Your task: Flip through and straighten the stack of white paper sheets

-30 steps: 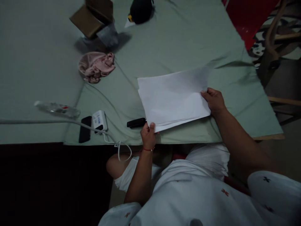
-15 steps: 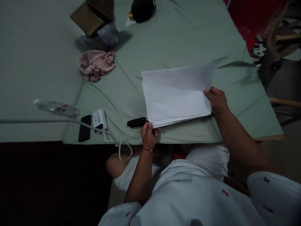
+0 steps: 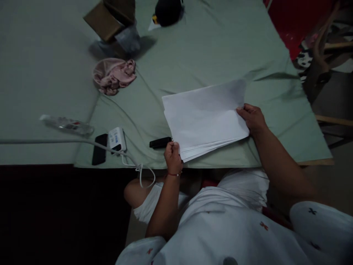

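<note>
A small stack of white paper sheets (image 3: pixel 206 114) is held tilted above the green cloth on the table, its lower edges fanned slightly apart. My right hand (image 3: pixel 252 117) is closed on the right edge, thumb on top and fingers underneath. At the lower left corner, my left hand (image 3: pixel 173 156) pinches the sheets; some of its fingers are hidden. A black stapler-like object (image 3: pixel 160 142) lies on the cloth just left of the paper, its right end close to my left hand and partly covered.
Left on the table are a black phone (image 3: pixel 99 149), a white device (image 3: pixel 117 139) with a cable, and a clear plastic bottle (image 3: pixel 67 125). Farther back are a pink cloth (image 3: pixel 116 75), a cardboard box (image 3: pixel 103 22) and a black rounded object (image 3: pixel 168 13). A wooden chair (image 3: pixel 321 55) stands at right.
The paper's left side has swung down toward me, so the stack is more slanted and its lower edges are more fanned. Both hands keep hold with only slight movement.
</note>
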A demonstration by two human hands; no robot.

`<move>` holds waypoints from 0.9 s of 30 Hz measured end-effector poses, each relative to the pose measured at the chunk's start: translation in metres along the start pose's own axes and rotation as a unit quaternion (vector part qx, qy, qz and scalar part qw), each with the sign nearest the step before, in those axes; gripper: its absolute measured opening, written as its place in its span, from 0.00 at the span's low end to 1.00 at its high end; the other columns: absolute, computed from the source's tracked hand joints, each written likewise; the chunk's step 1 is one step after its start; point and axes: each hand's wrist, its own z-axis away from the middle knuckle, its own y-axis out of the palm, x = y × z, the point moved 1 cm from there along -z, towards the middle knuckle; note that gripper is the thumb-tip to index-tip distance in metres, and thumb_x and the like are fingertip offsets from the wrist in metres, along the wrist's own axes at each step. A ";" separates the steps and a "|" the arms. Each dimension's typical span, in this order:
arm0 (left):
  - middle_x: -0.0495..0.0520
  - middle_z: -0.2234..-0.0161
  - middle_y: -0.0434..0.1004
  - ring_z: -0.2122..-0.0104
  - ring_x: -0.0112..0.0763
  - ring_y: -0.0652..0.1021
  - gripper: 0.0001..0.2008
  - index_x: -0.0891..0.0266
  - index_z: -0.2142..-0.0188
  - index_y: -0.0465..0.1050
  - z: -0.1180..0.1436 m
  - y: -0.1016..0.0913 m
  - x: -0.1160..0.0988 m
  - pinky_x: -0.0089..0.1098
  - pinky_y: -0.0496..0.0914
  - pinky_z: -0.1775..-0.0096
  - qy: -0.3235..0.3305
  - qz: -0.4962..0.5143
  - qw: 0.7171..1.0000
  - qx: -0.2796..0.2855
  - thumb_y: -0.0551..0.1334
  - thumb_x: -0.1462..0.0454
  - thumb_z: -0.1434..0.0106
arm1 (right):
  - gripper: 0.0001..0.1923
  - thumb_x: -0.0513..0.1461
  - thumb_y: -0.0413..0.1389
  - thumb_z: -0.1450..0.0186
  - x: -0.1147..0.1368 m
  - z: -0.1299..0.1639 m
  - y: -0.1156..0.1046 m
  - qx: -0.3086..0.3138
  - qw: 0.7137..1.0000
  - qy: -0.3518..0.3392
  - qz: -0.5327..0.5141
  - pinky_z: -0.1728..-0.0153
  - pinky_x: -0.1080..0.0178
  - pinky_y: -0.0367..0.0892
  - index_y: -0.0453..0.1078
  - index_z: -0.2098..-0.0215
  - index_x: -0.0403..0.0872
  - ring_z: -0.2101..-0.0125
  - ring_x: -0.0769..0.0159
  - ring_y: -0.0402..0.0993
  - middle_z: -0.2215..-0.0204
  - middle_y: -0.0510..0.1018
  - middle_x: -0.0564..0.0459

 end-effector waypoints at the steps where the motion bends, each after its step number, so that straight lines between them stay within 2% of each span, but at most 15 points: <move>1: 0.44 0.75 0.66 0.73 0.25 0.65 0.27 0.60 0.70 0.71 0.000 -0.001 0.000 0.27 0.62 0.69 0.005 -0.015 1.000 0.000 0.71 0.39 0.42 | 0.16 0.48 0.73 0.47 0.000 0.000 0.000 0.001 1.000 -0.003 0.000 0.77 0.65 0.62 0.73 0.73 0.49 0.78 0.70 0.66 0.77 0.75 0.58; 10: 0.45 0.74 0.66 0.72 0.27 0.65 0.29 0.59 0.70 0.70 -0.001 -0.001 0.002 0.28 0.62 0.68 0.001 -0.033 0.999 0.005 0.69 0.36 0.42 | 0.17 0.48 0.73 0.47 -0.001 -0.001 -0.001 0.005 1.000 0.006 -0.001 0.78 0.65 0.61 0.72 0.73 0.50 0.78 0.70 0.65 0.77 0.75 0.58; 21: 0.41 0.78 0.62 0.77 0.23 0.62 0.27 0.59 0.69 0.71 0.000 0.001 0.001 0.25 0.58 0.74 -0.026 0.005 1.000 0.006 0.75 0.41 0.47 | 0.15 0.47 0.71 0.45 -0.005 -0.005 -0.002 -0.022 1.000 -0.004 0.020 0.76 0.63 0.63 0.74 0.71 0.49 0.78 0.69 0.66 0.76 0.75 0.58; 24: 0.41 0.78 0.64 0.77 0.23 0.64 0.26 0.59 0.67 0.72 0.000 0.003 0.000 0.25 0.61 0.73 -0.031 0.020 0.999 0.003 0.76 0.43 0.47 | 0.14 0.47 0.71 0.46 -0.005 -0.005 -0.002 -0.022 1.000 0.001 0.019 0.76 0.63 0.63 0.73 0.71 0.50 0.77 0.69 0.66 0.76 0.76 0.58; 27: 0.43 0.74 0.72 0.74 0.25 0.71 0.26 0.59 0.61 0.74 0.001 0.003 0.000 0.26 0.67 0.69 -0.029 0.026 0.999 0.007 0.76 0.45 0.47 | 0.15 0.47 0.70 0.47 -0.005 -0.005 -0.002 -0.020 1.000 0.010 0.016 0.76 0.63 0.64 0.74 0.69 0.50 0.77 0.68 0.68 0.75 0.78 0.57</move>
